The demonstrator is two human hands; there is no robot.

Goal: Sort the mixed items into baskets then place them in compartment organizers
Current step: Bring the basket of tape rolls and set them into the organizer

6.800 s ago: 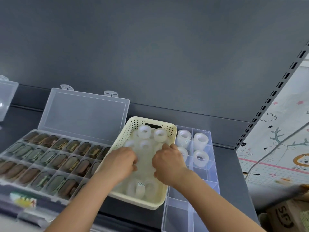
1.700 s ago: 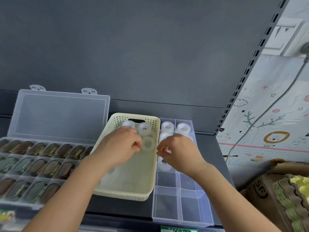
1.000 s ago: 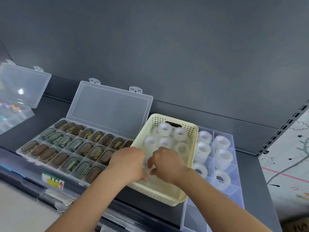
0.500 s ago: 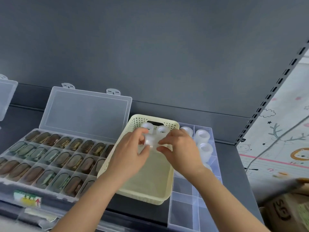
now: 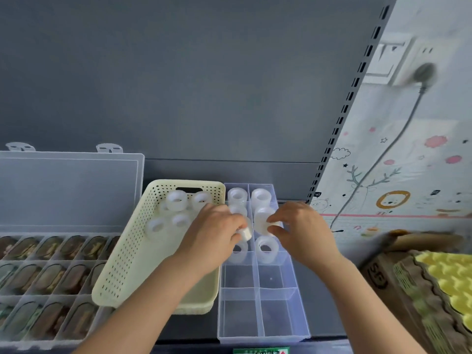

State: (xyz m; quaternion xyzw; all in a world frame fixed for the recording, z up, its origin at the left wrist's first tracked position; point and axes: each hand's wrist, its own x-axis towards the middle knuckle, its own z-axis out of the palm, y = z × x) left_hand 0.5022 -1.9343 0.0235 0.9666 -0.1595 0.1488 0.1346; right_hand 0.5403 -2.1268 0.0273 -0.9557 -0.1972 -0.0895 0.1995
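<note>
Head camera looks down on a dark grey shelf (image 5: 319,302), where a cream perforated plastic basket (image 5: 122,264) sits tilted, overlapping the right edge of a clear lidded case (image 5: 51,277) whose cells hold brown and green oval items. Several translucent white tape rolls (image 5: 177,200) lie at the far end of the basket. Just beside it on the right stands a clear plastic compartment organizer (image 5: 263,315) with two columns; its three far rows each hold upright rolls of the same kind. The left hand (image 5: 217,238) reaches across the basket's right rim, fingers curled, pinching one small roll (image 5: 245,234) above the organizer's left column. The right hand (image 5: 304,231) hangs over the right column, thumb and fingertips pinching another roll (image 5: 272,224) at the second row. A brown cardboard box (image 5: 383,277) with yellow foam sits at far right.
</note>
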